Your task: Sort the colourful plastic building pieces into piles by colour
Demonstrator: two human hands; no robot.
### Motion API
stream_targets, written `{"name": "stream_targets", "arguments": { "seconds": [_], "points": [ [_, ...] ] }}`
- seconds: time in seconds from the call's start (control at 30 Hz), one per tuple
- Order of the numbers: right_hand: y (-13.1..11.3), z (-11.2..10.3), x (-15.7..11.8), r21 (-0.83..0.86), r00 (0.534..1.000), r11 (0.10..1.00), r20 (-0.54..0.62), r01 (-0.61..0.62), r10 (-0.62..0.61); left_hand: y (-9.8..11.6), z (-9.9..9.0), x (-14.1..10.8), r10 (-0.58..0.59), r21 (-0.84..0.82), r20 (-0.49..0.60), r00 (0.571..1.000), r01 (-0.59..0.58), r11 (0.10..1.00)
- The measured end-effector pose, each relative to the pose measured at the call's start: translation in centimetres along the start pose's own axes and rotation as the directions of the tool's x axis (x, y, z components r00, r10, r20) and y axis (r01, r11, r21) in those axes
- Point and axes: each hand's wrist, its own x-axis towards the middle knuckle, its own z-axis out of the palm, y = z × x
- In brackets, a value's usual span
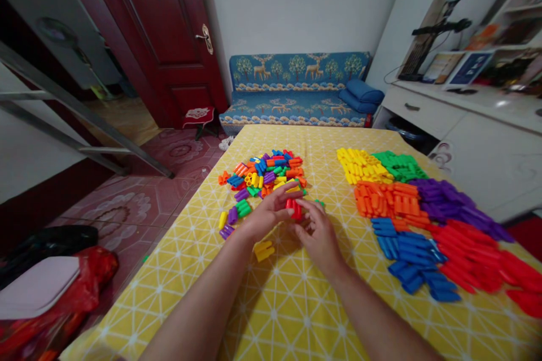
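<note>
Over the middle of the table, red bullet-shaped plastic building pieces (295,210) are between my two hands. My right hand (317,234) grips them with thumb and bent fingers. From the other side, my left hand (269,214) has its thumb against the red pieces, its fingers reaching over them. Just below my left hand lies a yellow piece (263,250). A mixed-colour pile of such pieces (266,168) spreads beyond my left hand, with a few purple pieces (227,231) and green pieces (243,207) at its near edge.
Right of my hands lie colour groups: yellow (362,166), green (400,166), orange (387,200), purple (451,203), blue (412,254) and red (474,254). A patterned yellow cloth (292,316) covers the table. Behind it stands a blue sofa (292,102); a white cabinet (478,152) flanks the right.
</note>
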Motion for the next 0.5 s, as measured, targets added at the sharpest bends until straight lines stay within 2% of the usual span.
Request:
{"name": "stream_targets", "arguments": {
  "seconds": [0.1,0.23,0.33,0.4,0.47,0.5],
  "points": [
    [-0.2,-0.4,-0.1,-0.056,0.999,0.998,-0.014,0.031,-0.032,-0.5,0.1,0.3,-0.027,0.021,-0.029,0.999,0.028,0.999],
    [-0.4,-0.8,0.0,-0.181,0.995,0.980,-0.042,0.079,-0.088,-1.2,-0.2,0.8,-0.054,0.128,-0.120,0.991,0.069,0.989],
    [-0.9,-2.2,0.3,-0.247,0.990,0.964,-0.067,0.100,-0.120,-1.1,-0.3,0.9,-0.043,0.205,-0.184,0.982,0.081,0.975],
    [-1.5,-4.7,0.2,-0.346,0.973,0.927,-0.123,0.143,-0.196,-0.7,-0.2,0.7,-0.030,0.222,-0.197,0.980,0.074,0.972],
    [-1.9,-8.6,-0.5,-0.497,0.927,0.856,-0.238,0.140,-0.289,-0.2,-0.1,0.5,0.010,0.248,-0.216,0.976,0.045,0.968],
    [-1.7,-11.0,-1.2,-0.570,0.896,0.816,-0.309,0.095,-0.320,0.1,-0.1,0.4,0.045,0.275,-0.234,0.971,0.022,0.961]
  ]
}}
